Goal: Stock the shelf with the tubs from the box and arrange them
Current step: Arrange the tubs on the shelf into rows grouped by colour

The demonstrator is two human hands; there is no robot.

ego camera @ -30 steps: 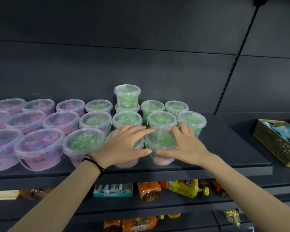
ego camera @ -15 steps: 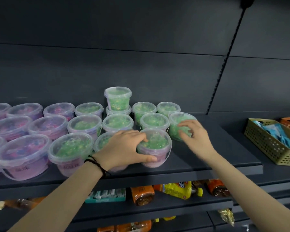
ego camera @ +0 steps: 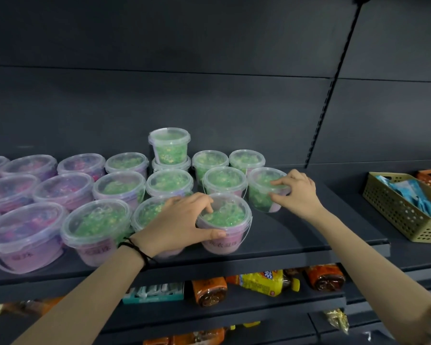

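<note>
Dark shelving panels fill the background, and the shelf [ego camera: 309, 235] carries rows of clear lidded tubs. At the back, one stacked tub [ego camera: 169, 145] stands on top of another and serves as the landmark. Pink tubs [ego camera: 25, 235] fill the rows to its left, while green ones sit in front of it and to its right.

In front of the stacked tub and slightly right, the left hand [ego camera: 182, 220] has its grip closed on the front tub [ego camera: 224, 220]. The thumb lies across the front wall and the fingers curl over the lid's rim, probably to steady the tub or nudge it into the front row.

Further right of the stacked tub, the right hand [ego camera: 296, 192] grips the end tub [ego camera: 261, 192]. Its fingertips rest on the lid and its thumb on the side wall, a hold that suits sliding the tub against its neighbours.

The box is not in view. Well to the right of the stacked tub stands a perforated basket [ego camera: 403, 215], and below it snack packs [ego camera: 261, 282] lie on a lower shelf.
</note>
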